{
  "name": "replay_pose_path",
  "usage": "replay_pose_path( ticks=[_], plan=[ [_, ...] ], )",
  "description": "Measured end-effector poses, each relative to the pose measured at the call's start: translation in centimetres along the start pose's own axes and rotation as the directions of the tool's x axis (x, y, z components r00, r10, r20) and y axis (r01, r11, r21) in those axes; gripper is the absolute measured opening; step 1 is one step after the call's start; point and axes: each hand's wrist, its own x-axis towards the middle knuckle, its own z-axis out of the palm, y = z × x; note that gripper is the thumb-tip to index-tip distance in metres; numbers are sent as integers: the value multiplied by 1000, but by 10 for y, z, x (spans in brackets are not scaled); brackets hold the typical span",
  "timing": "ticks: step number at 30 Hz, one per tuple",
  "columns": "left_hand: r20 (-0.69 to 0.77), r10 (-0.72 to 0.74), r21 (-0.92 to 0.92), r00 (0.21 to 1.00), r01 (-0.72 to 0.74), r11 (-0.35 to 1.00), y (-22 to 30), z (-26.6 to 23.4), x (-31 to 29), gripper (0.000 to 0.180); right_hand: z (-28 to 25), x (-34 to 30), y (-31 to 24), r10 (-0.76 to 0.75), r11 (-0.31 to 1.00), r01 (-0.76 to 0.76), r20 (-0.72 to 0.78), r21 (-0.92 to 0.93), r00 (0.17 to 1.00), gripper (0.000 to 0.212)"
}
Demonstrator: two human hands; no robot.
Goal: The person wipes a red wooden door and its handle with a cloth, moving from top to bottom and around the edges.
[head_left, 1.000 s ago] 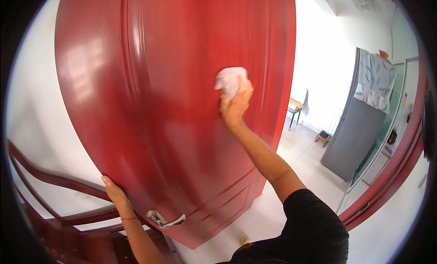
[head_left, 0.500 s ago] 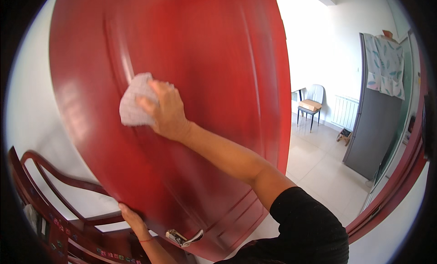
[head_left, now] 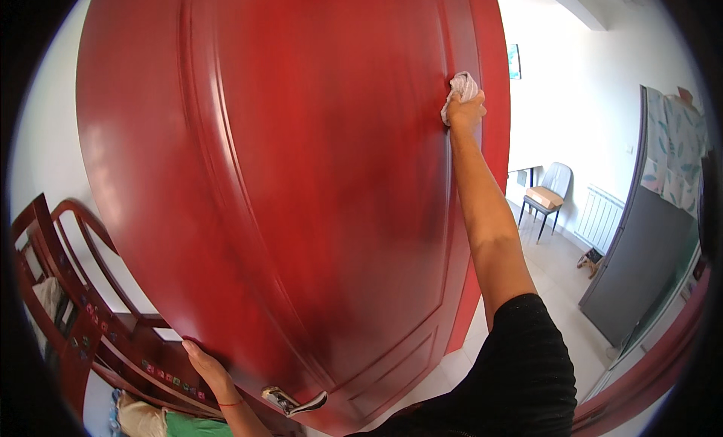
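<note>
A large red panelled door [head_left: 339, 173] stands before me, its metal lever handle [head_left: 294, 401] low down. My right hand [head_left: 467, 114] is closed on a crumpled pale pinkish-grey cloth [head_left: 461, 89] and presses it to the raised moulding near the door's right side, with that arm stretched out. Down at the lower left, my left hand [head_left: 211, 371] grips the door's edge. Some of its fingers are hidden there.
Left of the door is a dark red wooden bed frame [head_left: 120, 339] with green and beige fabric [head_left: 151, 420] beside it. Beyond the door to the right stand a chair [head_left: 550, 192] with a box, a white radiator [head_left: 600, 215] and a grey fridge [head_left: 640, 264] partly covered by a patterned cloth.
My right hand has carried the cloth from the door's left panel moulding across to its right side, stretching the arm upward. The view has shifted; my left hand stays at the door's edge.
</note>
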Motion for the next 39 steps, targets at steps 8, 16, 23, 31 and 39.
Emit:
replay_pose_path(
  ticks=[8, 16, 23, 31, 39],
  plan=[
    [-50, 51, -112, 997, -56, 992, 18, 5, -18, 66, -15, -121, -100, -713, 670, 701, -51, 245, 699, 72],
    [66, 49, -97, 997, -42, 994, 25, -2, -22, 68, -21, -231, -180, -888, -354, 860, -420, 366, -187, 60],
    [3, 73, -63, 997, -72, 995, 20, -1, -16, 65, 21, -82, -236, -747, 590, 782, -234, 199, 623, 67],
    [-52, 101, 49, 994, -98, 994, 13, 8, -5, 68, 25, -101, -298, -542, 816, 552, -106, 171, 834, 61],
    [-90, 98, 66, 991, -93, 994, 15, 8, -5, 68, 6, -275, -375, -794, 300, 874, -408, 382, 451, 46]
  ],
)
